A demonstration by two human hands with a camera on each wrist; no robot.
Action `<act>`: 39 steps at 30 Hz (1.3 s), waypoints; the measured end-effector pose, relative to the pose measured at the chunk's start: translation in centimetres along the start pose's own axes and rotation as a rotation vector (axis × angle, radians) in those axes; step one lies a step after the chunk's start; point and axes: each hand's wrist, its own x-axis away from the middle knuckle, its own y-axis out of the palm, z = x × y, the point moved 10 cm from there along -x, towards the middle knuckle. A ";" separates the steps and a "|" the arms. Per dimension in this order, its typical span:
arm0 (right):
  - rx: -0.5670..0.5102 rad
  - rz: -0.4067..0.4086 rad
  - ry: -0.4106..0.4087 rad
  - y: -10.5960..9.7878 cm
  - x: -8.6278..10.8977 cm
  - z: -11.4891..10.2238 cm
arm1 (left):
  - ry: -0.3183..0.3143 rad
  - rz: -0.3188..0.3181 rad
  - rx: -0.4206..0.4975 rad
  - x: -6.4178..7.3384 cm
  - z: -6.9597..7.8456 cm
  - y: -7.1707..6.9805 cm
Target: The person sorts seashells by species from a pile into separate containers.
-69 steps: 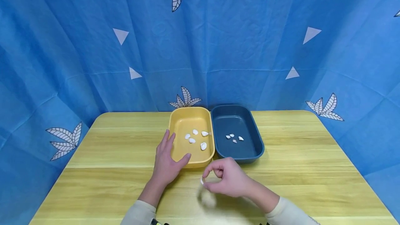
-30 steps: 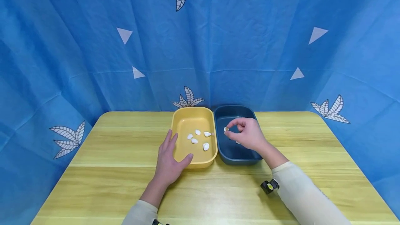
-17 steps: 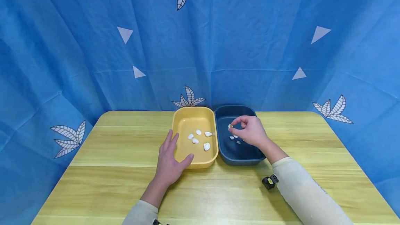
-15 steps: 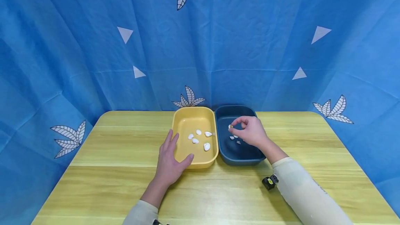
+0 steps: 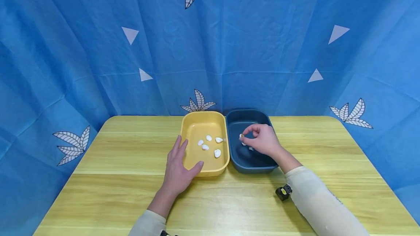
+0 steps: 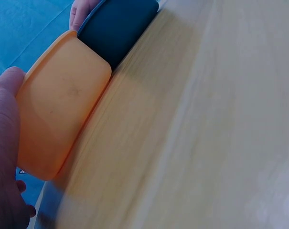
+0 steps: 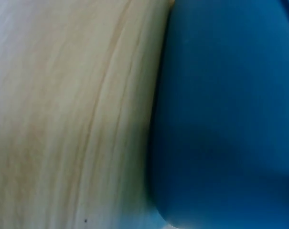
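Over the dark blue tray [image 5: 252,168], my right hand [image 5: 264,140] pinches a small whitish shell [image 5: 241,136] between thumb and forefinger. Beneath it a few smaller shells lie on the tray floor, partly hidden by the hand; one shell [image 5: 251,148] shows near the palm. My left hand [image 5: 178,170] is spread at the near left corner of the yellow tray [image 5: 208,173], thumb by its front rim. Several white shells, such as a shell [image 5: 217,153], lie inside that tray. In the right wrist view only the blue tray's outer wall [image 7: 225,105] and the table show.
Both trays stand side by side at the back of the wooden table [image 5: 115,163], close to a blue patterned curtain [image 5: 210,46]. A black wrist device [image 5: 283,192] hangs below the right sleeve.
My right hand has carried the shell from above the table in front of the trays to over the blue tray, then dropped slightly nearer. My left hand stays put.
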 end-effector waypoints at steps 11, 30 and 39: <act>0.001 -0.024 -0.003 0.2 0.2 0.0 | -0.018 -0.011 -0.002 0.0 0.1 0.0; -0.152 0.102 0.029 -1.7 2.7 -1.3 | -0.060 -0.038 0.036 0.0 0.3 0.1; -0.161 0.180 0.035 -3.0 4.3 -1.8 | -0.063 0.047 0.172 0.1 -0.3 -0.2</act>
